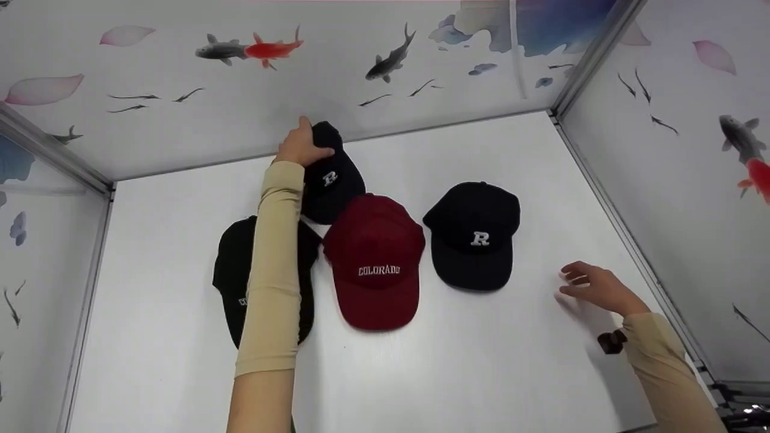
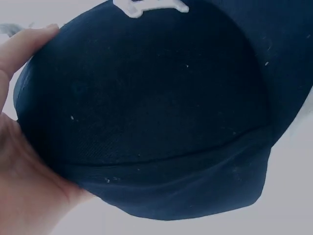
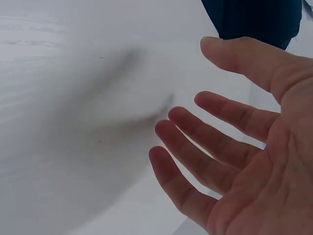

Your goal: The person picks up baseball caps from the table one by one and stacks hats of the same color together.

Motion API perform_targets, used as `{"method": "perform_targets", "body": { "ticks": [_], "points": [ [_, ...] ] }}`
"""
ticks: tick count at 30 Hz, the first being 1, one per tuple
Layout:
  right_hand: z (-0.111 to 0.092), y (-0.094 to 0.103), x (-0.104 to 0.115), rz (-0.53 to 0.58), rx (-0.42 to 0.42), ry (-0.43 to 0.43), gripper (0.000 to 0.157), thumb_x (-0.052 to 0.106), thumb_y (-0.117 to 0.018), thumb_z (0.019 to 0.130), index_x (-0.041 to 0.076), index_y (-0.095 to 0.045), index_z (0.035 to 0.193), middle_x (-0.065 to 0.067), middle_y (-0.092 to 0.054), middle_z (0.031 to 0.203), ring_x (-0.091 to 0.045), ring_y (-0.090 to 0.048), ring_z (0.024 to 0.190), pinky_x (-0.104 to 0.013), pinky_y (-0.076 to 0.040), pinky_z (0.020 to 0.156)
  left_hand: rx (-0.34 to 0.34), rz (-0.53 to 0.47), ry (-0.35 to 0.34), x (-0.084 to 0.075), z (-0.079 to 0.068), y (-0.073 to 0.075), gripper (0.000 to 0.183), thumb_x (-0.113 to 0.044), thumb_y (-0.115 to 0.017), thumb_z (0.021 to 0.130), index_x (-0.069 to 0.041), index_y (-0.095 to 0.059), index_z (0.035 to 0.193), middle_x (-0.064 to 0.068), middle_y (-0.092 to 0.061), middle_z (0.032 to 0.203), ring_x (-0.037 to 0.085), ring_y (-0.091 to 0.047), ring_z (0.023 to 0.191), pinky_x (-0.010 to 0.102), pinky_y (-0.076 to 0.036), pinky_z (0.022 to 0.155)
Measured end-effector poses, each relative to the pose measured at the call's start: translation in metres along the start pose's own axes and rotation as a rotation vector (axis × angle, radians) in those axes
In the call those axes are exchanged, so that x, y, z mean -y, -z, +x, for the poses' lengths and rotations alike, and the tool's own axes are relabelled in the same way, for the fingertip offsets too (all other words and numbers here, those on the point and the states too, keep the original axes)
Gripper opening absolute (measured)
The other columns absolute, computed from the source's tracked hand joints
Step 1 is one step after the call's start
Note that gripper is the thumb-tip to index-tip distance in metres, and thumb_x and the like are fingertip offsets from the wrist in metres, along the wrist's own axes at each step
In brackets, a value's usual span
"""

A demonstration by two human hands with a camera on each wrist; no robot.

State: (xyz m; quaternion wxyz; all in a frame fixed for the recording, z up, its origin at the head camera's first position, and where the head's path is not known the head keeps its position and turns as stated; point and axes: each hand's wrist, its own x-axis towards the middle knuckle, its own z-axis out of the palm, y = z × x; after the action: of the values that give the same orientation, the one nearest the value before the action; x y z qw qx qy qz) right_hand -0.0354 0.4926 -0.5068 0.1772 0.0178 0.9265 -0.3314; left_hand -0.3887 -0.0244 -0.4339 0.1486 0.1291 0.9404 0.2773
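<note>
At the back of the table, my left hand (image 1: pixel 299 144) grips the crown of a dark navy baseball cap (image 1: pixel 332 193) with a white R. In the left wrist view the navy cap (image 2: pixel 146 107) fills most of the picture, with thumb and palm against its edge. My left forearm passes over a black cap (image 1: pixel 307 288), hiding most of its lettering. A dark red cap (image 1: pixel 376 240) marked COLORADO lies in the middle, and a second navy R cap (image 1: pixel 472 216) to its right. My right hand (image 1: pixel 601 288) hovers at the right, fingers relaxed and holding nothing.
The white table (image 1: pixel 385 385) is enclosed by a back wall (image 1: pixel 337 90) and side walls printed with fish and petals. Metal frame posts (image 1: pixel 595 54) stand at the corners. A small black device (image 1: pixel 612 341) sits at my right wrist.
</note>
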Motion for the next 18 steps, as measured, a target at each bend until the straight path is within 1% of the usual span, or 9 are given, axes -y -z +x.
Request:
{"method": "perform_targets", "body": {
  "ticks": [3,7,12,16,18],
  "points": [
    [0.000,0.002,0.003,-0.006,-0.004,0.021,0.046,0.024,-0.066,0.093,-0.008,-0.053,0.124,-0.027,-0.058,0.117,-0.045,-0.056,0.108,-0.052,-0.048,0.084,-0.040,-0.021,-0.058,-0.005,-0.004,0.007,0.081,-0.030,-0.067,0.089,0.009,-0.020,0.142,0.033,-0.043,0.135,0.046,-0.044,0.123,0.051,-0.036,0.102],
    [-0.001,0.003,0.008,-0.007,-0.023,0.030,0.044,0.023,-0.064,0.095,-0.008,-0.053,0.124,-0.028,-0.058,0.118,-0.045,-0.056,0.108,-0.051,-0.048,0.083,-0.077,-0.010,-0.118,-0.015,-0.010,0.017,0.067,-0.025,-0.062,0.092,0.010,-0.028,0.137,0.032,-0.046,0.133,0.045,-0.045,0.122,0.049,-0.035,0.102],
    [-0.005,0.001,0.011,0.002,-0.053,0.053,0.043,0.022,-0.063,0.095,-0.009,-0.053,0.124,-0.029,-0.056,0.121,-0.044,-0.056,0.108,-0.050,-0.049,0.084,-0.120,0.048,-0.155,-0.032,-0.019,0.031,0.052,-0.022,-0.059,0.094,0.009,-0.038,0.131,0.029,-0.050,0.129,0.042,-0.048,0.121,0.048,-0.036,0.101],
    [-0.011,0.000,0.011,0.008,-0.076,0.070,0.040,0.020,-0.063,0.095,-0.009,-0.054,0.123,-0.028,-0.056,0.121,-0.044,-0.056,0.107,-0.050,-0.048,0.084,-0.129,0.108,-0.204,-0.049,-0.028,0.043,0.045,-0.021,-0.056,0.094,0.011,-0.047,0.126,0.028,-0.053,0.126,0.041,-0.049,0.119,0.048,-0.037,0.100],
    [-0.016,-0.001,0.011,0.010,-0.095,0.076,0.039,0.019,-0.063,0.095,-0.008,-0.054,0.122,-0.028,-0.056,0.121,-0.043,-0.057,0.107,-0.047,-0.049,0.083,-0.135,0.124,-0.230,-0.059,-0.033,0.047,0.042,-0.021,-0.055,0.096,0.011,-0.050,0.123,0.028,-0.055,0.124,0.040,-0.050,0.117,0.048,-0.038,0.100]
  ]
}}
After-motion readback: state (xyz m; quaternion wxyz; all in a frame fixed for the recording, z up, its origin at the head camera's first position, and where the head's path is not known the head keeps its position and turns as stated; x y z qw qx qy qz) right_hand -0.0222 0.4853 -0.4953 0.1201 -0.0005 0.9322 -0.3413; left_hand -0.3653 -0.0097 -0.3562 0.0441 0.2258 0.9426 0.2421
